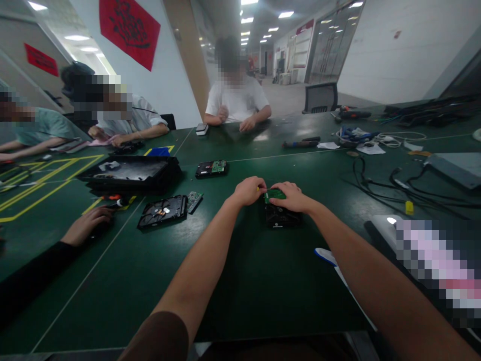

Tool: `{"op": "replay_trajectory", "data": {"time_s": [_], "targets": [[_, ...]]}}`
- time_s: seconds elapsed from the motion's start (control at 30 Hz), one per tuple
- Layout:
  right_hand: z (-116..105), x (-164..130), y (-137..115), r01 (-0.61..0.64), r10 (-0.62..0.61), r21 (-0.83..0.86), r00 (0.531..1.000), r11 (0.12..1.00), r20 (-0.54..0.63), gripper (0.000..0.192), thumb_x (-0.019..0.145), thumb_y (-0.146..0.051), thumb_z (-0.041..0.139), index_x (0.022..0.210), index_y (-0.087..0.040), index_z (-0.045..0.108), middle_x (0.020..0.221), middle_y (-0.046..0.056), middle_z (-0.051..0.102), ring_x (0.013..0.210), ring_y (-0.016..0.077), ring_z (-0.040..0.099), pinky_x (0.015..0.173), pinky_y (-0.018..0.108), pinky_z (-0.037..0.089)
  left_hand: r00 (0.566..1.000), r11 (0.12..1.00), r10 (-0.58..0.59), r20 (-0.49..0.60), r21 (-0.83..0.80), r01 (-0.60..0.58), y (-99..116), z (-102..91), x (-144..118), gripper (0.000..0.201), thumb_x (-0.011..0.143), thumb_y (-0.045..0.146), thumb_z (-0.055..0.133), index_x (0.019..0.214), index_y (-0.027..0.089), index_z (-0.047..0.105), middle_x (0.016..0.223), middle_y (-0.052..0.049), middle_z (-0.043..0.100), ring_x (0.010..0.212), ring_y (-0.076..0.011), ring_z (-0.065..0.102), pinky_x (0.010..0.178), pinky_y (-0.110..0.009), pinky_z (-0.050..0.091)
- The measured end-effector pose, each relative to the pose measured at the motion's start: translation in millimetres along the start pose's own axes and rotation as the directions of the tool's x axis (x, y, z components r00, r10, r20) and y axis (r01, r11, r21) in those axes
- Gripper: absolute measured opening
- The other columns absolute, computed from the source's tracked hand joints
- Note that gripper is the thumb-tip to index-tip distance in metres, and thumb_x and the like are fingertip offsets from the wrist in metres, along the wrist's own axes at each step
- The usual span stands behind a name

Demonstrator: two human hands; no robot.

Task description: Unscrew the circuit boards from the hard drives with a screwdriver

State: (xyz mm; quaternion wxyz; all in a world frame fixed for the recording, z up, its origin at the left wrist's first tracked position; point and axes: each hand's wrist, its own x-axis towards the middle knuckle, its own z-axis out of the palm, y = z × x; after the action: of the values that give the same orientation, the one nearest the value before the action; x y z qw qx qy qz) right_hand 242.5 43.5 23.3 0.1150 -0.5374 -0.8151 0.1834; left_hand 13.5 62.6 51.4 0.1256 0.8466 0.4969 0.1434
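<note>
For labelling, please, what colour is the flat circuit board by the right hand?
Green flat circuit board, head view.

Both arms (212, 245) stretch forward, the hands (248, 191) (292, 196) nearly meeting, fingers (260, 182) bent.

Open tabletop (248, 291) lies nearside of the hard drive (281, 218); black cables (370, 189) obstruct farther right.

The left hand (248, 191) holds a small yellow item (260, 189) beside the right hand (293, 197), which touches a green board (277, 193) on a black drive (282, 216), with dark cables (377, 188) lying to their right.
</note>
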Motion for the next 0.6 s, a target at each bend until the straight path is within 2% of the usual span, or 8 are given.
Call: {"op": "replay_trajectory", "data": {"time_s": [0.4, 0.6], "targets": [[-0.2, -1.3, -4.0, -0.005, 0.005, -0.034, 1.000, 0.999, -0.016, 0.062, 0.091, -0.068, 0.060, 0.144, -0.037, 0.058, 0.141, 0.012, 0.058, 0.137, 0.0400, 0.048, 0.115, 0.059, 0.037, 1.000, 0.999, 0.000, 0.007, 0.033, 0.000, 0.7, 2.5, 1.1, 0.017, 0.098, 0.031, 0.065, 0.104, 0.025, 0.080, 0.113, -0.007, 0.076, 0.109, -0.0253, 0.069, 0.098, -0.036, 0.054], [-2.9, -2.2, -5.3, -0.016, 0.016, 0.000, 1.000, 1.000, -0.002, 0.061, 0.091, -0.067, 0.061, 0.142, -0.034, 0.060, 0.142, 0.013, 0.057, 0.137, 0.0402, 0.048, 0.115, 0.058, 0.037, 1.000, 1.000, 0.015, 0.013, 0.015, -0.015, -1.9, 2.1, 1.8, 0.015, 0.096, 0.029, 0.067, 0.101, 0.026, 0.080, 0.111, -0.006, 0.077, 0.107, -0.0249, 0.069, 0.097, -0.036, 0.054]]}}
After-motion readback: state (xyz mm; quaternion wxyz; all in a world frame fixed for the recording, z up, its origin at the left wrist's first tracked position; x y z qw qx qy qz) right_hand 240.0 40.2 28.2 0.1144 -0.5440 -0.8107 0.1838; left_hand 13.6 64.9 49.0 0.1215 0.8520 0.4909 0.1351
